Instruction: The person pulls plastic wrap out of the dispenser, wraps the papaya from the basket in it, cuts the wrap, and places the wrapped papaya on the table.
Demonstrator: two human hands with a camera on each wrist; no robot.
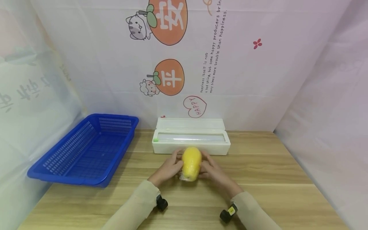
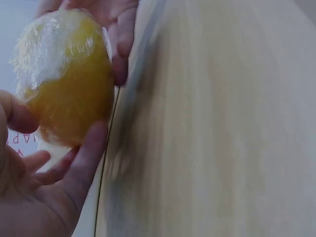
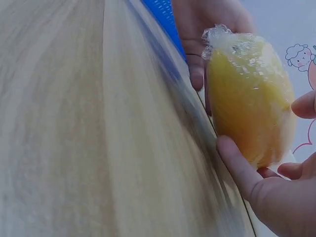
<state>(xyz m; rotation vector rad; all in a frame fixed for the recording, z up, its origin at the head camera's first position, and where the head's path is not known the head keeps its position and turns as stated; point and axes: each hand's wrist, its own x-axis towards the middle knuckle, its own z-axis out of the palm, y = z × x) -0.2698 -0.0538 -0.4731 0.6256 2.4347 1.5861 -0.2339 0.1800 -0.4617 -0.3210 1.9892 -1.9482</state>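
A yellow fruit (image 1: 191, 163) wrapped in clear cling film is held just above the wooden table (image 1: 258, 179), in front of the white cling-film dispenser box (image 1: 191, 136). My left hand (image 1: 169, 168) grips its left side and my right hand (image 1: 212, 170) grips its right side. The left wrist view shows the wrapped fruit (image 2: 64, 79) between my thumb and curled fingers (image 2: 86, 158). Seen from the right wrist, the film bunches at the near end of the fruit (image 3: 249, 94), with my right-hand fingers (image 3: 237, 168) curled under it.
A blue plastic basket (image 1: 86, 150) stands at the left of the table with nothing in it. The dispenser box lies open with its lid up against the back curtain. White printed curtains close in the back and both sides.
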